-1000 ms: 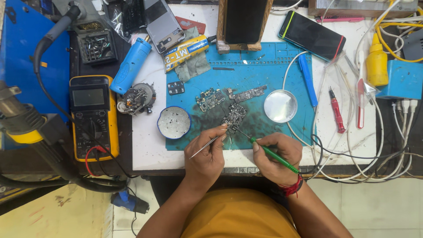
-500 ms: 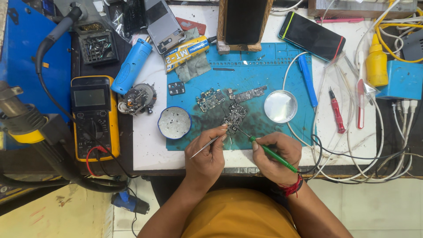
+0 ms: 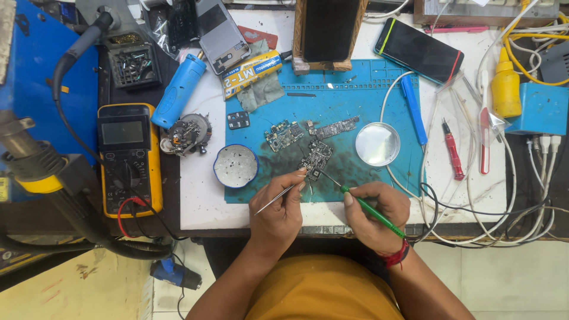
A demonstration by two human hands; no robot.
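Head view: the work in hand looks like fine repair on a small circuit board (image 3: 316, 159) lying on the blue work mat (image 3: 379, 101), toward the mat's near edge. The left hand (image 3: 277, 210) has its grip closed on metal tweezers (image 3: 278, 198), fingertips pressing the board's near corner. The right hand (image 3: 375, 212) has its grip closed around a green-handled tool (image 3: 370, 210), whose thin tip reaches the same corner. Judging by this, the next move calls for a steady, tiny placement of the tip while the board is kept pinned.

Beyond the mat's far left corner lies a yellow oblong package (image 3: 251, 72) with a blue band, resting on a grey cloth. Left of the mat sits a yellow multimeter (image 3: 129, 159) at the edge of the tabletop (image 3: 201, 201). Right of the mat stands a yellow squeeze bottle (image 3: 505, 86) beside a blue box (image 3: 542, 109). A round metal lid (image 3: 377, 144) rests on the mat, right of the board.
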